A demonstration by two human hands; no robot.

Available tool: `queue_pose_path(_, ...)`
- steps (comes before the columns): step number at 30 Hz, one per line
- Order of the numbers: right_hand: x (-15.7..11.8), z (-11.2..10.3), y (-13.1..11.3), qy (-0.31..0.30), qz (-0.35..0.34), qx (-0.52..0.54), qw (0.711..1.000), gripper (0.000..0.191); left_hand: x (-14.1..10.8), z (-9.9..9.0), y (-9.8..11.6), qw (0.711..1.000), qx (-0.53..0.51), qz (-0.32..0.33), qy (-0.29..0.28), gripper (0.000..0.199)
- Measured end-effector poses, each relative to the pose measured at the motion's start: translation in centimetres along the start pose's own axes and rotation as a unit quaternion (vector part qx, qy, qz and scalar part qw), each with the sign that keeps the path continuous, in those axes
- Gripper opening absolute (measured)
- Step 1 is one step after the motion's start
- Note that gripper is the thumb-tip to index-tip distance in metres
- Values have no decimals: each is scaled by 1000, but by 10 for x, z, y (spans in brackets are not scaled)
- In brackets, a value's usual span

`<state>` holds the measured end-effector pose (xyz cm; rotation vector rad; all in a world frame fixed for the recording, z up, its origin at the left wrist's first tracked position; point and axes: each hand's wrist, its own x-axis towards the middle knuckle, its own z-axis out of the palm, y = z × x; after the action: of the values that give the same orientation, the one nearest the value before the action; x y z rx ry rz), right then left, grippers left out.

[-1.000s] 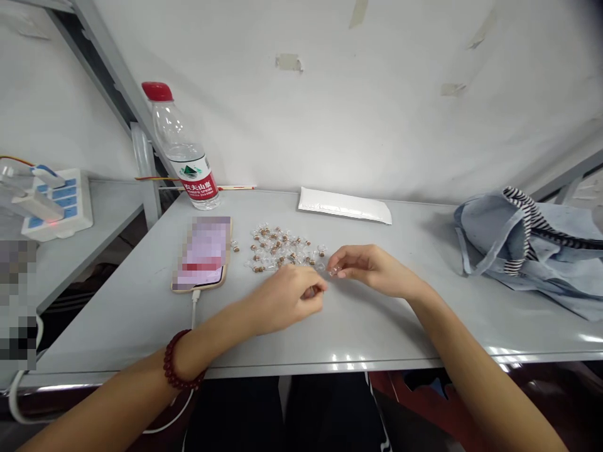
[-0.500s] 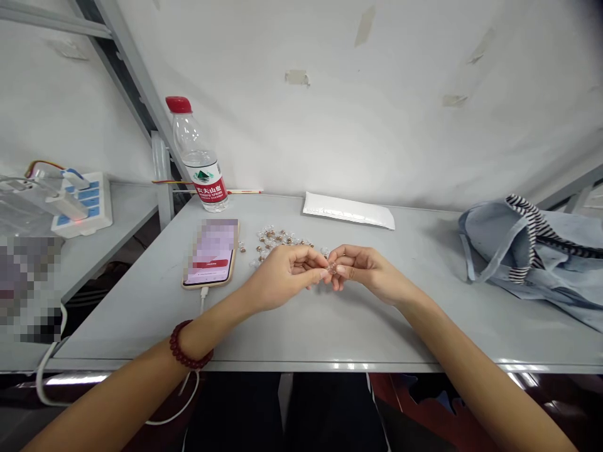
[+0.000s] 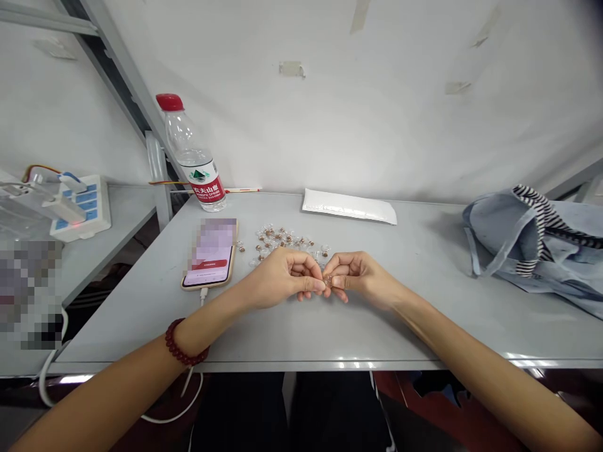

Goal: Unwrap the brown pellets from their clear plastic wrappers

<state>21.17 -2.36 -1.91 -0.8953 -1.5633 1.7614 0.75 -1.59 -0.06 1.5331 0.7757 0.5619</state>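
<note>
One white wall [image 3: 377,138], bearing four visible strips of tape, rises behind one grey table [image 3: 414,333]. At right on the table lies one pale blue bag [image 3: 504,242] with black-and-white striped trim. At left stands one clear bottle [image 3: 193,147], red-capped and partly filled; its red label carries four white Chinese characters, with "SPRING" legible in the smaller Latin line beneath. One white power strip [image 3: 92,210] with blue socket panels rests on the surface at far left, two plugs seated in it. One flat white packet [image 3: 348,206], without legible writing, lies near the wall.

Two hands meet at centre. The left hand [image 3: 292,276] is narrow, thumb and fingertips closed on a clear object [image 3: 328,281]; the right hand [image 3: 355,276] pinches the same object, whose details are too small to tell. One phone [image 3: 211,254] lies between the bottle and the left forearm, its screen partly pixelated, the writing on its red button unreadable; one white cable [image 3: 203,296] enters its lower end. One dark red beaded bracelet [image 3: 181,348] circles the left wrist. Small clear pieces [image 3: 282,238] with brown parts lie scattered just beyond the hands, too many and overlapping to count exactly.
</note>
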Motion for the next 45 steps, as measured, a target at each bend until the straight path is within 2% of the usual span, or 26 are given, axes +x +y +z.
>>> queue_pose_path(2, 2, 0, 0, 21, -8, 7, 1000, 13, 0, -1, 1, 997, 57, 25, 45, 10)
queue_pose_path(4, 4, 0, -1, 60, -19, -12, 998, 15, 1, -4, -1, 982, 139, 69, 111, 11)
queue_pose_path(7, 5, -3, -4, 186, -51, -134, 972, 19, 4, -13, -8, 916, 300, 158, 212, 14)
queue_pose_path(9, 6, -8, -4, 261, -67, -201, 942, 20, 7, -20, -14, 872, 381, 202, 232, 15)
queue_pose_path(11, 8, -13, 0, 291, -66, -201, 933, 21, 9, -24, -19, 853, 422, 226, 208, 14)
queue_pose_path(13, 12, -19, 5, 297, -60, -177, 936, 22, 9, -25, -22, 849, 446, 229, 166, 13)
queue_pose_path(16, 17, -25, 13, 313, -46, -160, 935, 26, 8, -21, -24, 841, 482, 219, 114, 16)
queue_pose_path(18, 20, -27, 16, 312, -32, -144, 939, 28, 9, -15, -23, 825, 512, 221, 94, 19)
queue_pose_path(20, 22, -28, 17, 306, -25, -133, 942, 29, 13, -8, -20, 789, 563, 232, 78, 22)
queue_pose_path(24, 26, -30, 17, 286, -27, -135, 948, 29, 24, 6, -14, 697, 678, 223, 60, 28)
queue_pose_path(27, 28, -28, 18, 290, -38, -151, 944, 28, 30, 14, -18, 667, 707, 224, 67, 27)
queue_pose_path(29, 29, -26, 16, 286, -49, -162, 943, 28, 31, 16, -24, 659, 708, 240, 79, 25)
queue_pose_path(32, 26, -26, 12, 244, -54, -178, 952, 26, 28, 16, -30, 650, 709, 253, 103, 23)
queue_pose_path(36, 21, -36, 6, 151, -11, -173, 973, 24, 22, 9, -32, 678, 688, 247, 80, 25)
queue_pose_path(39, 20, -44, 5, 117, 1, -180, 977, 24, 19, 6, -31, 693, 674, 248, 66, 26)
queue_pose_path(42, 19, -44, 4, 133, 1, -202, 970, 22, 18, 6, -31, 696, 671, 251, 57, 27)
queue_pose_path(45, 14, -39, 1, 200, -33, -268, 942, 22, 17, 8, -31, 709, 657, 249, 56, 26)
